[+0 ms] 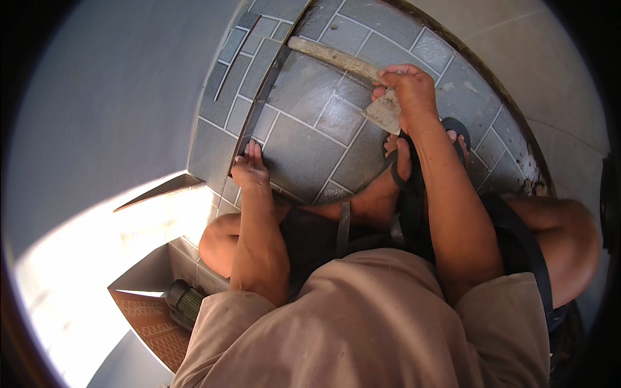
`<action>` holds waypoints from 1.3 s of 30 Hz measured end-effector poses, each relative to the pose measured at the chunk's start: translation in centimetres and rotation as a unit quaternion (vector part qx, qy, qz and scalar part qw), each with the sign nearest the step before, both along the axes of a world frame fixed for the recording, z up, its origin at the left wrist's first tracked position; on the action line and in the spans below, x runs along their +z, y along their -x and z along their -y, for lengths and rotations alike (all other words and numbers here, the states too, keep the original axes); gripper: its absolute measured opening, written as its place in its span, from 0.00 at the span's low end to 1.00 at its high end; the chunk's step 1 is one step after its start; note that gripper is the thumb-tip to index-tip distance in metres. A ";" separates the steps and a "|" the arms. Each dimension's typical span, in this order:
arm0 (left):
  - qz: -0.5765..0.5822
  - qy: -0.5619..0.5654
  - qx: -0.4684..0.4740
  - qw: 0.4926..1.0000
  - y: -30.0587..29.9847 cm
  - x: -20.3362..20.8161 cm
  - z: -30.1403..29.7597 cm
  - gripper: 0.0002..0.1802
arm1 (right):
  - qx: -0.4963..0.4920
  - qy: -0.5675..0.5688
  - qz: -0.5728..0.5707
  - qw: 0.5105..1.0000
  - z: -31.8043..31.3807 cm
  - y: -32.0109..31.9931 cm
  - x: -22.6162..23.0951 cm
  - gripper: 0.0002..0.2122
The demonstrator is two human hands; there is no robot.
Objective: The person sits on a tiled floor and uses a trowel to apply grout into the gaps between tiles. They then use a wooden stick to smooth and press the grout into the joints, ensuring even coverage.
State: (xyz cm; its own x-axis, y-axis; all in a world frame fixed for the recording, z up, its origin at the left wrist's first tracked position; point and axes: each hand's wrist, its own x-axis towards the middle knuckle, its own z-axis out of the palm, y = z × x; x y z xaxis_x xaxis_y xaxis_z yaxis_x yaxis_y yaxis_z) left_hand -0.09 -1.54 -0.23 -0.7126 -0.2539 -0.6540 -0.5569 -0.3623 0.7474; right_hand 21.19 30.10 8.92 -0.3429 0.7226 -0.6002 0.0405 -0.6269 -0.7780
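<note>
My right hand (414, 94) is closed round a hatchet-like tool near its head. The tool's worn wooden handle (333, 57) points to the far left, and its flat, dirty grey blade (385, 111) hangs below my fingers, just above my feet. Along the left of the grey tiles (304, 145) runs a long, thin dark strip (264, 97). At the strip's near end is my left hand (251, 167), its fingers on the tile side and its thumb by the edge. The hand partly hides that end.
A smooth grey wall (116, 97) rises on the left. A thinner dark strip (237, 58) lies on the tiles beside it. Sunlight falls on an open brown box (145, 310) near a ribbed motor-like object (184, 299). My sandalled feet (398, 161) rest on the tiles; paler flooring (517, 52) borders them.
</note>
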 end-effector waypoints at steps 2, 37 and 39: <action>0.004 -0.009 0.000 1.000 0.3 -0.7 0.7 0.21 | -0.023 0.025 0.012 0.999 0.8 0.0 -0.1 0.09; 0.078 -0.072 0.218 0.970 0.1 2.7 -0.6 0.17 | 0.153 0.226 0.094 0.957 13.1 -2.3 -2.3 0.12; 0.065 -0.079 0.217 0.971 -0.3 2.8 -0.8 0.18 | 0.163 0.247 0.095 0.950 13.5 -1.2 -1.8 0.13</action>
State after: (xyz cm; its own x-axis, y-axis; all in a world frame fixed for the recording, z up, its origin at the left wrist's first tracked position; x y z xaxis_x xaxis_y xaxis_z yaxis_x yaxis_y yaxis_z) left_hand 0.19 -0.76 2.52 -0.4706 -0.4002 -0.7864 -0.4118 -0.6886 0.5968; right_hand 22.38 16.55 7.08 -0.3520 0.2099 -0.9122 0.4048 -0.8445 -0.3506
